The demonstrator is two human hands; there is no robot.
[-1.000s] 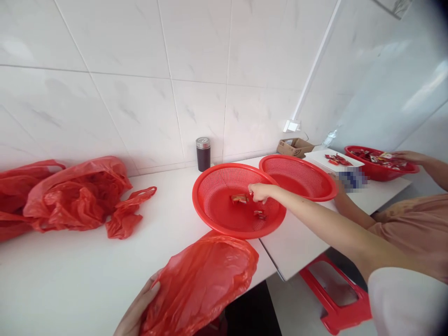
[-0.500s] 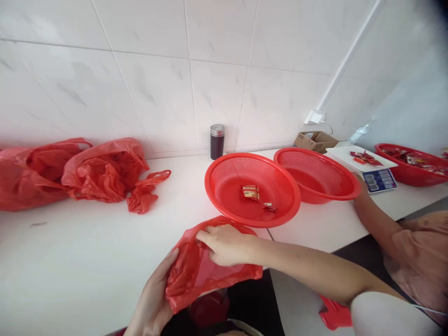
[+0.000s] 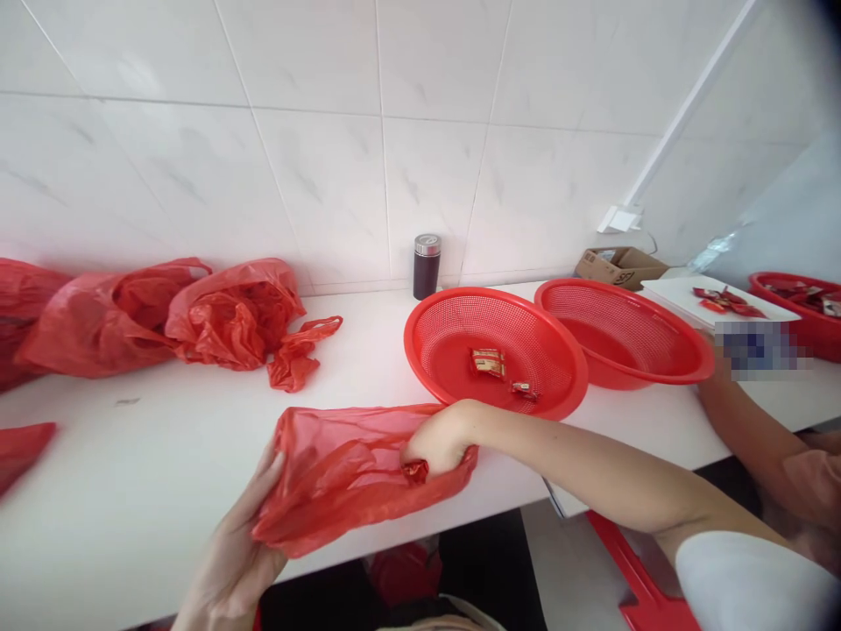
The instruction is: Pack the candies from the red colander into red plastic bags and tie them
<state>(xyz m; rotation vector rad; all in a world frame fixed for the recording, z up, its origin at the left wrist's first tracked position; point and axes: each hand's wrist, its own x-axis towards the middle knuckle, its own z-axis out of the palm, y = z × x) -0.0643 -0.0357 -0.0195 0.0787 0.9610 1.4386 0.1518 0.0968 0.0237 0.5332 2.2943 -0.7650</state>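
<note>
A thin red plastic bag (image 3: 342,478) is spread wide between my hands above the table's front edge. My left hand (image 3: 253,526) grips its left side, the thumb lying on the outer face. Inside the bag's right end is my right hand (image 3: 440,443), its fingers curled round bunched red film; a small packet could be hidden there, but I cannot tell. Just behind that hand stands a red perforated basket (image 3: 427,350) holding a yellow-and-red packet (image 3: 487,362) and a smaller wrapped piece (image 3: 524,390).
A second red basket (image 3: 618,381) adjoins on the right. Crumpled red bags (image 3: 229,320) lie left, and a dark tumbler (image 3: 427,270) stands by the wall. At right are a cardboard box (image 3: 621,267), a scale with packets (image 3: 683,298) and a co-worker's arm (image 3: 742,421).
My right hand has moved right within the bag, and my left hand has moved left, stretching the bag wider. The view has swung slightly left.
</note>
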